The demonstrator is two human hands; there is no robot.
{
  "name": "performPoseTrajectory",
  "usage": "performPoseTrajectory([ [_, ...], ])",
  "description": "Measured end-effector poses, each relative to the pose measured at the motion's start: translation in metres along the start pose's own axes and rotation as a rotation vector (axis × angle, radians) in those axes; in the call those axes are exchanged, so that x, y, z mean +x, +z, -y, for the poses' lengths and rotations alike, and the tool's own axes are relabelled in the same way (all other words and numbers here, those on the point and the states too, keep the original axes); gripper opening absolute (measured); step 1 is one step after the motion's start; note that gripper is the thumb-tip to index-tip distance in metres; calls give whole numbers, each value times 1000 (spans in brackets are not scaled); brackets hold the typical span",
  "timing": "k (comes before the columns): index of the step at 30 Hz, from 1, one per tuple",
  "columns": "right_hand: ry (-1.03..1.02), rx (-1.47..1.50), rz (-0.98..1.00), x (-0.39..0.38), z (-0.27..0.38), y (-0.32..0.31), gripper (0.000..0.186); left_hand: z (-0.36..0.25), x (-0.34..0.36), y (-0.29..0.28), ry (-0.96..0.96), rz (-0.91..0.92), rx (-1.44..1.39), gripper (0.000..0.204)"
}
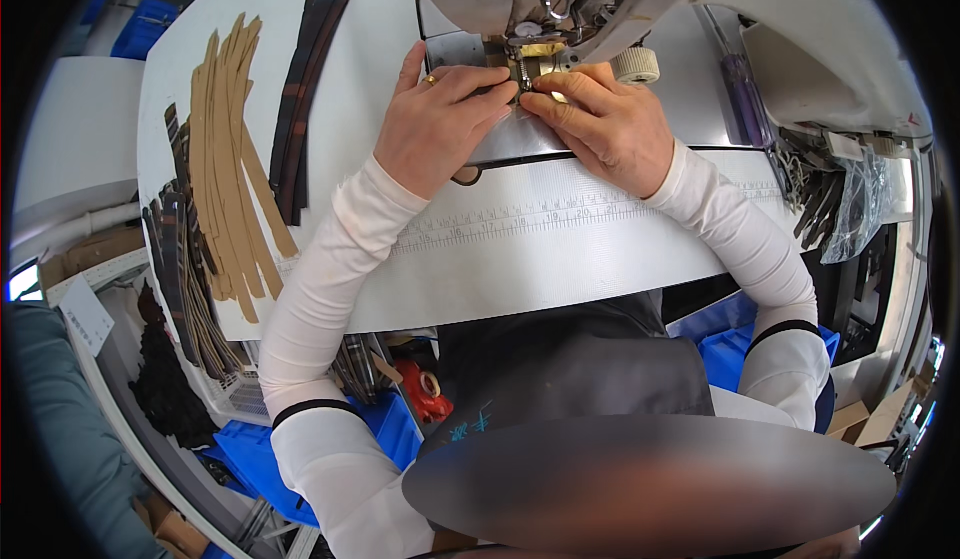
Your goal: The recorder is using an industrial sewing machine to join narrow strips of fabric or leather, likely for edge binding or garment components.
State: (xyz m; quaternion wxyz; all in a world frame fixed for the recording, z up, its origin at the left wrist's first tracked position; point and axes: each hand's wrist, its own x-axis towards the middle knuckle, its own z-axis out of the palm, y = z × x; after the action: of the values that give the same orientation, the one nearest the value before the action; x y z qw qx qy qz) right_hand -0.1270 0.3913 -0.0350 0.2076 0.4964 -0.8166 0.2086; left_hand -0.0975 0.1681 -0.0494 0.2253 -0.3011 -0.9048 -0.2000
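At the needle of a sewing machine (540, 9), my left hand (440, 119) has its thumb and index finger close together at the left of the presser foot (523, 69); a ring is on one finger. My right hand (610, 124) is bent with fingertips pressed just right of the foot. What the fingertips hold is mostly hidden. A small dark loop (467, 181) shows below my left hand at the edge of the metal plate (530, 144). Tan strips (228, 159) and dark striped strips (310, 89) lie to the left on the white table (520, 269).
A purple-handled tool (743, 99) lies right of the machine, near dark scraps and a plastic bag (852, 209). A printed measuring scale (520, 217) runs along the table. Blue bins (250, 449) and a red object (422, 389) sit below the table's edge.
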Motion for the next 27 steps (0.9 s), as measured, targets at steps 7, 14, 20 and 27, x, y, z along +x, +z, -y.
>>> performPoseTrajectory([
  [7, 27, 15, 1, 3, -2, 2, 30, 1, 1, 2, -43, -3, 13, 27],
  [14, 44, -24, -14, 5, -2, 3, 32, 3, 2, 2, -61, 13, 56, 29],
  [20, 249, 185, 13, -4, -2, -5, 23, 4, 2, 4, -61, 0, 48, 29],
  [27, 942, 1084, 80, 11, -26, -28, 21, 3, 1, -1, -93, -40, -10, 21],
])
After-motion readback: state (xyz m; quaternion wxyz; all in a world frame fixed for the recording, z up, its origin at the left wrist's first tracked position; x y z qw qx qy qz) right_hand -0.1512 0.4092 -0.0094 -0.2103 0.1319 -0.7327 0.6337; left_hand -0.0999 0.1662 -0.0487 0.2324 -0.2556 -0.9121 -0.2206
